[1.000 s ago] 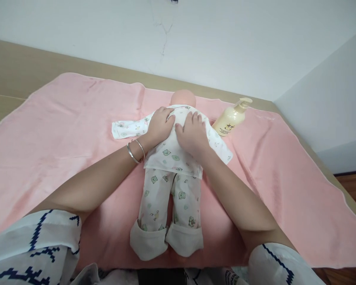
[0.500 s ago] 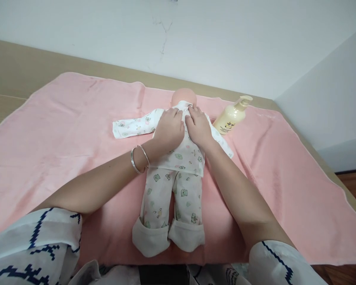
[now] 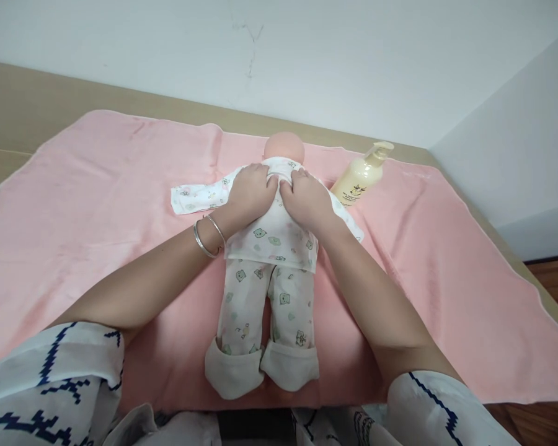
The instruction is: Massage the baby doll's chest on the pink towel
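Note:
A baby doll lies face down on a pink towel, dressed in a white printed shirt and matching trousers. My left hand, with two silver bangles at the wrist, and my right hand sit side by side on the doll's upper back. Both have their fingers curled, pinching the shirt fabric just below the collar. One empty sleeve of the shirt lies flat to the left.
A cream pump bottle lies tilted on the towel just right of the doll's shoulder. The towel covers a wooden surface that meets a white wall at the back. The surface's right edge drops to a wood floor.
Both hands moved up the doll's back from flat on the shirt to the collar area, and their fingers have curled to pinch the fabric.

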### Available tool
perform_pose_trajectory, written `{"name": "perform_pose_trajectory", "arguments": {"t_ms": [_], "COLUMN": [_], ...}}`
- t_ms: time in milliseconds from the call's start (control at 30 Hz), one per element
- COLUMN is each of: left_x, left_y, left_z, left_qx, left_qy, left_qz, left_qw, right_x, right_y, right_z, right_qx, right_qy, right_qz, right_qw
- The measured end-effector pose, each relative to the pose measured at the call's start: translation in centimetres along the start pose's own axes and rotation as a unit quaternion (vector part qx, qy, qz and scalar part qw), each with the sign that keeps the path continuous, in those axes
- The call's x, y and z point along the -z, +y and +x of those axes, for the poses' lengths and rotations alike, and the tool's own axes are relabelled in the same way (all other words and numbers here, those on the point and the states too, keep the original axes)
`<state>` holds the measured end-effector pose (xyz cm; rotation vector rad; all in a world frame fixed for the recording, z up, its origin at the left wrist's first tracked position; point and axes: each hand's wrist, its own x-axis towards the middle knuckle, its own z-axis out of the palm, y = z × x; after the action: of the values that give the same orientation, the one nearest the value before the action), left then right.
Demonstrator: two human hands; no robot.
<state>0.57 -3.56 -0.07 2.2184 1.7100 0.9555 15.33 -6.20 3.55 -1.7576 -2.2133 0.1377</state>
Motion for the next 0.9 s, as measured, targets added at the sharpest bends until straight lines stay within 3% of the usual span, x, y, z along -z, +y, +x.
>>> {"name": "perform_pose_trajectory", "arguments": {"t_ms": [133, 233, 433, 600, 767, 900], "left_x": [1.3, 1.6, 0.4, -0.1, -0.2, -0.3], "left_y": [0.8, 0.4, -0.5, -0.4, -0.4, -0.4], "left_z": [-0.3, 0.3, 1.4, 1.2, 0.9, 0.8], "left_qx": [-0.041, -0.036, 0.007, 0.014, 0.018, 0.025], "left_qy": [-0.059, -0.084, -0.07, -0.05, -0.042, -0.036], "left_qz": [0.039, 0.021, -0.01, -0.012, -0.007, -0.006], "left_qw": [0.997, 0.996, 0.997, 0.999, 0.999, 0.999], "right_x": [-0.6, -0.6, 0.5, 1.1, 0.2, -1.1], "right_y": [2.3, 2.5, -0.6, -2.7, -1.1, 0.5], "right_z": [1.9, 2.0, -0.3, -1.8, -0.3, 1.2], "right_qx": [0.015, 0.023, 0.01, 0.052, 0.002, -0.002], "right_qy": [-0.01, -0.022, -0.023, -0.034, -0.002, 0.015], "right_qz": [0.052, 0.042, -0.037, -0.112, -0.019, 0.032], "right_qw": [0.998, 0.999, 0.999, 0.992, 1.0, 0.999]}}
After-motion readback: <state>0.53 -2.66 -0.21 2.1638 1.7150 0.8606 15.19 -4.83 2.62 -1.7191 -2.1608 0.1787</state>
